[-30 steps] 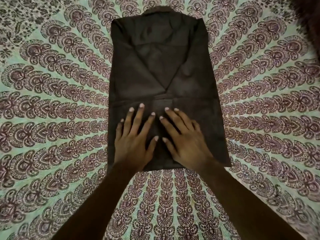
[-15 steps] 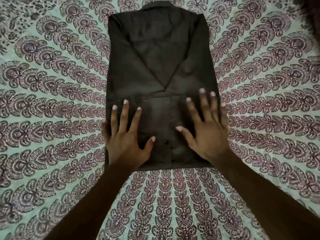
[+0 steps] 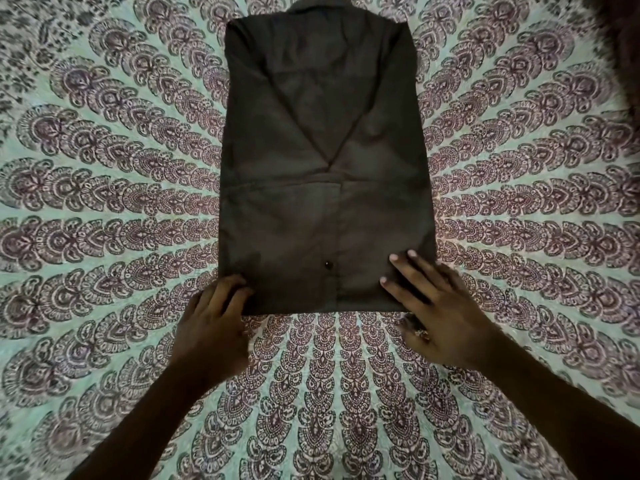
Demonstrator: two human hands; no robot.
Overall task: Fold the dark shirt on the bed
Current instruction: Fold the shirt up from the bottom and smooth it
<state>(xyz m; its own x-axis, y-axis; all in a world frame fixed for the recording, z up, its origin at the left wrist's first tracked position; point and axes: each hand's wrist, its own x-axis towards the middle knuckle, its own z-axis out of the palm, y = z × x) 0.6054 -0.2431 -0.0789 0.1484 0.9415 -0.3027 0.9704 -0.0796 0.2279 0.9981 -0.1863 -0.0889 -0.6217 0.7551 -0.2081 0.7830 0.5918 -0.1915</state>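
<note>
From my remote seat, the patterned bedspread (image 3: 114, 209) fills the whole frame, pale green with maroon motifs fanning outward from the middle. On it, in the centre and upper centre of the frame, lies the dark shirt (image 3: 322, 140). It is folded into a tall rectangle with its collar at the top edge of the picture, and its sides are turned in so that two diagonal edges meet in a V near the middle. Its hem runs straight across just below mid-frame.

A dark blurred shape (image 3: 623, 53) sits in the upper right corner; I cannot make out what it is.

Both forearms come up from the bottom of the frame. My view shows the left hand (image 3: 211, 327) at the shirt's lower left corner, fingers curled round that corner with the tips hidden at the fabric edge. The right hand (image 3: 440, 317) is at the lower right corner. Its fingers (image 3: 401, 271) lie spread and fairly straight on top of the cloth, and the thumb is down by the hem. Whether it is pinching the fabric I cannot tell.

A small dark button (image 3: 327, 264) shows on the shirt's lower part, between the two hands.
</note>
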